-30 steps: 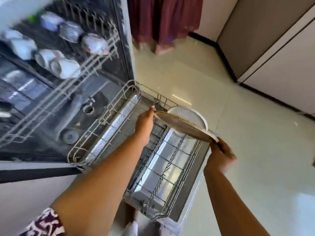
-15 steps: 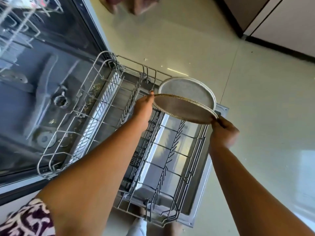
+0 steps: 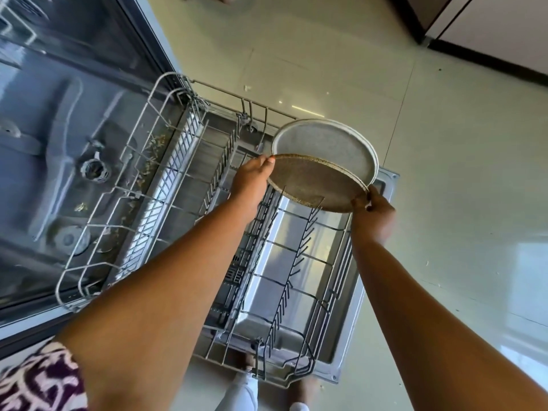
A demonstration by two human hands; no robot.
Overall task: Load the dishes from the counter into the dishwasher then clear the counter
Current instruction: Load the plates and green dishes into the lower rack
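Loading looks barely begun: the pulled-out lower rack [image 3: 142, 120] is mostly bare wire, and the counter is out of sight, so what waits there I cannot tell. The left hand [image 3: 252, 179] pinches the left rim of a speckled brown plate [image 3: 314, 185], tilted with its lower edge among the tines, just in front of a pale plate [image 3: 329, 146] seemingly already standing there. The right hand [image 3: 373, 212] curls round the right rim.

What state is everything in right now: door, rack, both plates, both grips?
Steel dishwasher door, open flat.
Grey wire lower rack, pulled out over the door.
Pale grey round plate, standing on edge in the rack.
Speckled brown round plate, tilted, lower edge among the tines.
Left-hand grip, holding the brown plate's rim.
Right-hand grip, pinching its opposite rim.
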